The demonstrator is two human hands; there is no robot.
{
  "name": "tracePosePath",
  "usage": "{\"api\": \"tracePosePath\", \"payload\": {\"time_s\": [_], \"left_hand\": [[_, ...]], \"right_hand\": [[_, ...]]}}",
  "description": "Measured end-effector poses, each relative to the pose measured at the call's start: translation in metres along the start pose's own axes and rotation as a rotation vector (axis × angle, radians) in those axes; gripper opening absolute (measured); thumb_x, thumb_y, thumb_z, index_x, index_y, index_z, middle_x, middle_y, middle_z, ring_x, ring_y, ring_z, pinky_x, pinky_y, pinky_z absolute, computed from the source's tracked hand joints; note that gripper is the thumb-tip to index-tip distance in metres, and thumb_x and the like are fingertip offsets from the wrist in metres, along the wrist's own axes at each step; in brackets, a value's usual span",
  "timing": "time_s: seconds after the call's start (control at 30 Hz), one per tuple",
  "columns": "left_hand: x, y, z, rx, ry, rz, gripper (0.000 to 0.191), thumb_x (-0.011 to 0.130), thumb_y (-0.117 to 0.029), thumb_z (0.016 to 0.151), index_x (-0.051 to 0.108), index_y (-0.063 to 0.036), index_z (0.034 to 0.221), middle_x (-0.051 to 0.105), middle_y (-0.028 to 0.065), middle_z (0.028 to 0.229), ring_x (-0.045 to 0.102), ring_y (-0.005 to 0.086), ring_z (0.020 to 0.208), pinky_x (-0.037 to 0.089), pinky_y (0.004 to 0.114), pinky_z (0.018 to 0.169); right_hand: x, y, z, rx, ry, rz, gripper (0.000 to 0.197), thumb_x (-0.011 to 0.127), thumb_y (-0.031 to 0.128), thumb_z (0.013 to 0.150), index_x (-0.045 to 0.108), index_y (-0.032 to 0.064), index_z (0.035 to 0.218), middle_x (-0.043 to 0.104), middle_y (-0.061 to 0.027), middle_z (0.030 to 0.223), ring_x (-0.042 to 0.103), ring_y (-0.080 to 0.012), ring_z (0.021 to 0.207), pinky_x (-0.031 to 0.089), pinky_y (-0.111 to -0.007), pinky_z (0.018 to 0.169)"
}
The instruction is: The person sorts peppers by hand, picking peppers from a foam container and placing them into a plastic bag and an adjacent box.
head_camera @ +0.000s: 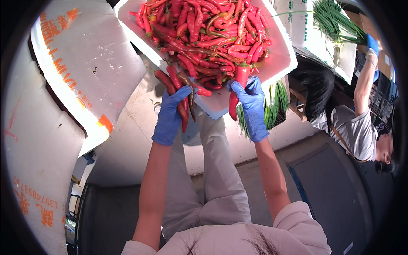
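Note:
My left hand (172,113), in a blue disposable glove, grips several chili peppers (168,83). Most of them are red and one is dark brownish. In the same kind of glove, my right hand (250,106) holds one thick red chili pepper (243,75), its green stem end pointing away from me. Both hands are at the near side of a white foam box (282,60) heaped with red chili peppers (204,35). A few peppers in the heap are brownish or partly green. My fingertips are partly hidden behind the peppers.
Large white foam boxes (95,47) bearing orange writing stand on the left. Green chives (277,102) lie beside my right hand. At right, a co-worker (353,127) with a blue-gloved hand holds a bunch of chives (338,24) over a white foam box (347,57). A wooden stool (298,105) is nearby.

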State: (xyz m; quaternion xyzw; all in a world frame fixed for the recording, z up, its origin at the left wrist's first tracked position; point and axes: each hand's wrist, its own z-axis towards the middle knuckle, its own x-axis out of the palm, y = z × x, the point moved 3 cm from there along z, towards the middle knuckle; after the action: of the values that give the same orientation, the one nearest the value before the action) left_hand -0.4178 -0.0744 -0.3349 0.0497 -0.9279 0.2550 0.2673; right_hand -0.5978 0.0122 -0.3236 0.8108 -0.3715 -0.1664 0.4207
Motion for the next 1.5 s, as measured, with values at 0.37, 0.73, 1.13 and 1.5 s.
{"api": "tracePosePath", "payload": {"time_s": [0.37, 0.73, 1.13, 1.5], "left_hand": [[-0.010, 0.003, -0.005, -0.013, -0.046, 0.019, 0.055, 0.056, -0.011, 0.079, 0.031, -0.0025, 0.128, 0.047, 0.0106, 0.117, 0.051, 0.0179, 0.100, 0.040, 0.028, 0.089], [-0.010, 0.006, -0.009, -0.048, -0.041, -0.016, 0.054, 0.057, -0.011, 0.079, 0.033, -0.0024, 0.126, 0.047, 0.0106, 0.118, 0.050, 0.0175, 0.102, 0.039, 0.028, 0.089], [-0.010, 0.004, -0.008, -0.028, -0.029, -0.026, 0.054, 0.057, -0.012, 0.079, 0.032, -0.0028, 0.127, 0.047, 0.0105, 0.116, 0.049, 0.0183, 0.102, 0.039, 0.028, 0.090], [0.036, 0.004, -0.009, 0.006, -0.052, -0.064, 0.031, 0.054, -0.014, 0.085, 0.045, -0.0058, 0.113, 0.053, 0.0026, 0.096, 0.053, 0.0105, 0.084, 0.044, 0.023, 0.074]], "right_hand": [[0.035, 0.016, -0.010, -0.072, 0.019, 0.097, 0.029, 0.066, 0.002, 0.074, 0.039, 0.0109, 0.082, 0.051, -0.0013, 0.070, 0.048, -0.0088, 0.055, 0.040, -0.021, 0.053], [0.032, 0.015, -0.022, 0.234, 0.034, 0.342, 0.020, 0.048, 0.028, 0.089, 0.048, 0.0076, 0.088, 0.053, -0.0052, 0.064, 0.049, -0.0123, 0.048, 0.041, -0.023, 0.044], [0.042, 0.023, -0.027, 0.394, 0.109, 0.501, 0.029, 0.055, 0.011, 0.083, 0.048, 0.0004, 0.109, 0.057, -0.0108, 0.085, 0.054, -0.0143, 0.064, 0.046, -0.023, 0.058], [0.035, 0.003, -0.033, 0.426, 0.382, 0.155, 0.039, 0.039, 0.036, 0.091, 0.046, 0.0022, 0.110, 0.058, -0.0077, 0.063, 0.054, -0.0113, 0.051, 0.042, -0.022, 0.045]]}}
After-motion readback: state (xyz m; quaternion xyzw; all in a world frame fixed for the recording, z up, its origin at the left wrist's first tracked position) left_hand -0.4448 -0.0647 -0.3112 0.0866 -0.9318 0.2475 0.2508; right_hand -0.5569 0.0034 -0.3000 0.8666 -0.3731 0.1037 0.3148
